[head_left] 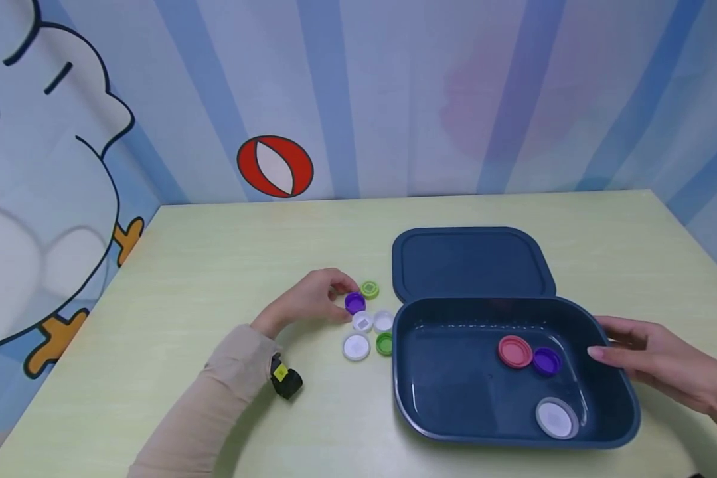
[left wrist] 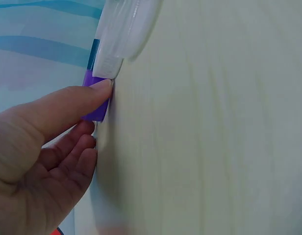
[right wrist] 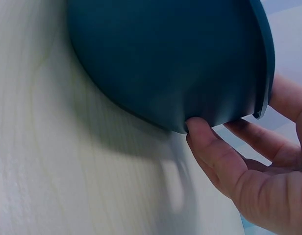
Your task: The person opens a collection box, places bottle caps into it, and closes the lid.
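My left hand (head_left: 319, 295) pinches a purple cap (head_left: 355, 303) between thumb and fingers; the left wrist view shows the thumb on this cap's (left wrist: 98, 100) side. Around it lie a light green cap (head_left: 370, 289), a small white cap (head_left: 362, 322), a clear-white cap (head_left: 384, 322), a larger white cap (head_left: 356, 346) and a darker green cap (head_left: 384, 344). My right hand (head_left: 657, 358) grips the right end of a dark blue box (head_left: 454, 431), thumb over the rim, fingers against the outer wall (right wrist: 156, 63). Inside are a pink-red cap (head_left: 515, 352), another purple cap (head_left: 547, 361) and a white-topped cap (head_left: 557, 418).
Behind the box, a dark blue lid (head_left: 472, 262) lies flat on the pale wooden table (head_left: 245, 245). A striped blue wall (head_left: 382, 99) with cartoon pictures stands along the table's back and left. A small black device (head_left: 285, 378) is strapped at my left wrist.
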The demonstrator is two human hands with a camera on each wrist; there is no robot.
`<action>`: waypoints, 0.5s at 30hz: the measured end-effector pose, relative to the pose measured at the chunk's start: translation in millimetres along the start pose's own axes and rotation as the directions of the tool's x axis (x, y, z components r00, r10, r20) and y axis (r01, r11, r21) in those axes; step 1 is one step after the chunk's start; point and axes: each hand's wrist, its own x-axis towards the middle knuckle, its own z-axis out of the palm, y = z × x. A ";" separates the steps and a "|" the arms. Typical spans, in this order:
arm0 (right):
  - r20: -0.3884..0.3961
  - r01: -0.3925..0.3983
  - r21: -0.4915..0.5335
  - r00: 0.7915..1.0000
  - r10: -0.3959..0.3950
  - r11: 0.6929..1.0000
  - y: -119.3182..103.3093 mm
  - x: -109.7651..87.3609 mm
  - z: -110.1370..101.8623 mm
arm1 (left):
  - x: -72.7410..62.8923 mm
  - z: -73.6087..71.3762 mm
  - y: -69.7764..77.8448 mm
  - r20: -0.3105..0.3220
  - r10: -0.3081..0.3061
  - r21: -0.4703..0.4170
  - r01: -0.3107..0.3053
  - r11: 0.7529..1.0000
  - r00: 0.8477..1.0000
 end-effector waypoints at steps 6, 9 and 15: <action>-0.006 -0.003 -0.014 1.000 0.003 1.000 -0.2 0.1 0.6 | 2.7 3.3 0.1 -0.011 0.026 0.012 -0.026 1.000 1.000; -0.006 -0.002 -0.016 1.000 0.002 1.000 0.2 0.1 0.6 | 3.3 3.8 0.0 -0.028 0.014 0.005 -0.014 1.000 0.999; -0.006 -0.002 -0.013 1.000 0.002 1.000 0.7 -0.2 0.6 | 2.2 3.3 -0.2 -0.083 -0.028 -0.038 0.025 0.999 0.996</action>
